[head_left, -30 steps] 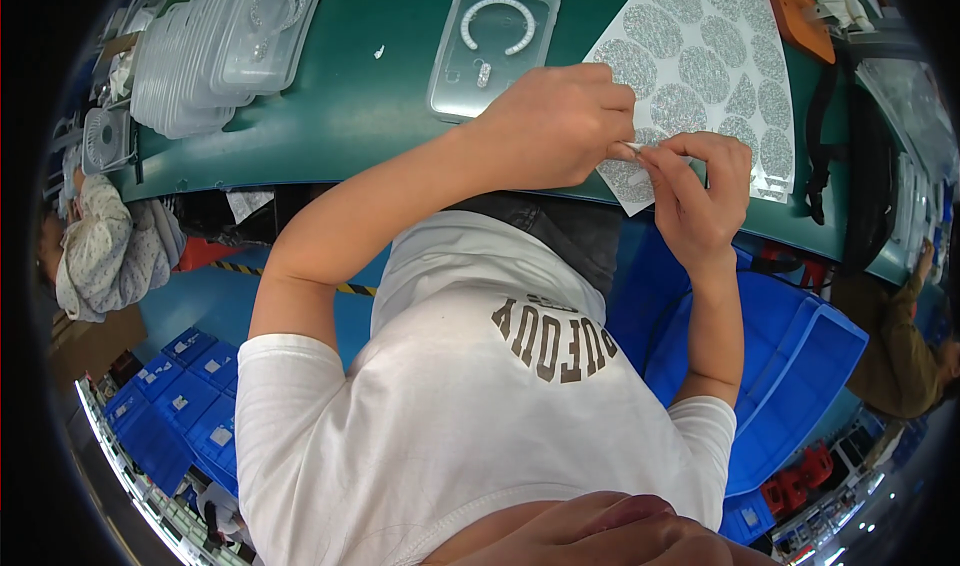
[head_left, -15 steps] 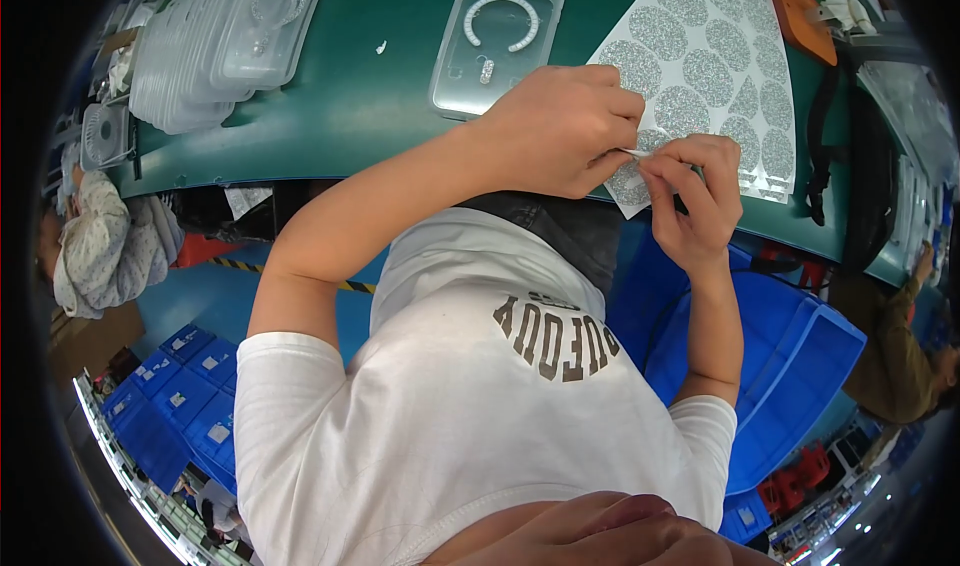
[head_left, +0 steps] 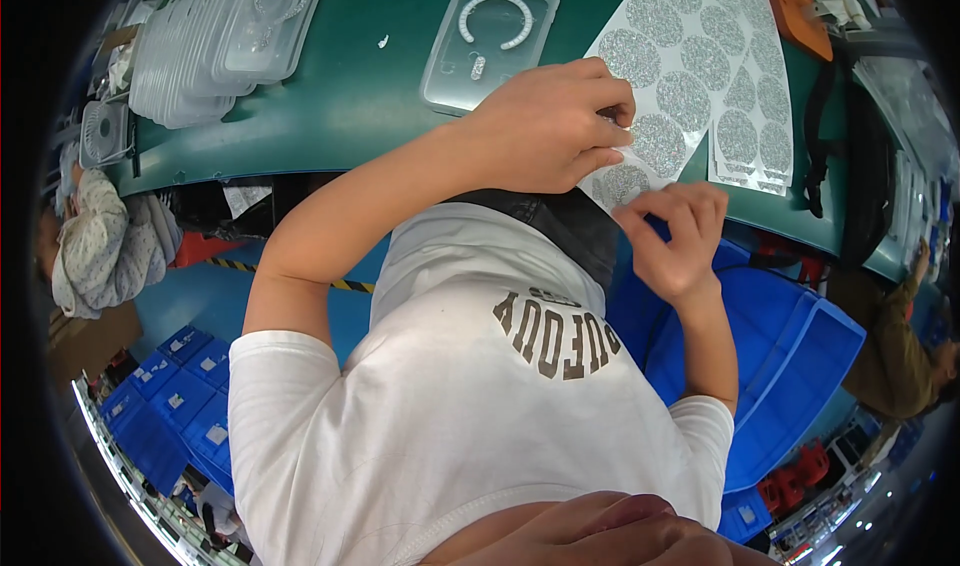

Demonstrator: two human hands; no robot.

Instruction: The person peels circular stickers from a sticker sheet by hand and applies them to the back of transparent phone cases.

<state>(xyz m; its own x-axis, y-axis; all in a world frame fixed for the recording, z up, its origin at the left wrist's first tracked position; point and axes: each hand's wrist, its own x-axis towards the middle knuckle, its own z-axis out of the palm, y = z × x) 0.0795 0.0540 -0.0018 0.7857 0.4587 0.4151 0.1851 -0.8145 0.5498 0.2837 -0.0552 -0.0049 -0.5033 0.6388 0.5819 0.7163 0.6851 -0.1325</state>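
"While the left hand (head_left: 550, 126) pinched the white sheet of round glittery silver stickers (head_left: 690, 76) on the green table (head_left: 370, 86), what did the other do?"

"The right hand (head_left: 675, 236) hovered just beside its near edge, fingers curled, gripping nothing."

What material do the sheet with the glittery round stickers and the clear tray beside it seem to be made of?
Sticker sheet: probably paper backing, white and flat, with sparkly silver-grey glitter discs; the left hand pinches its near edge. Clear tray: seemingly thin moulded plastic, glossy and transparent, since the green table shows through it.
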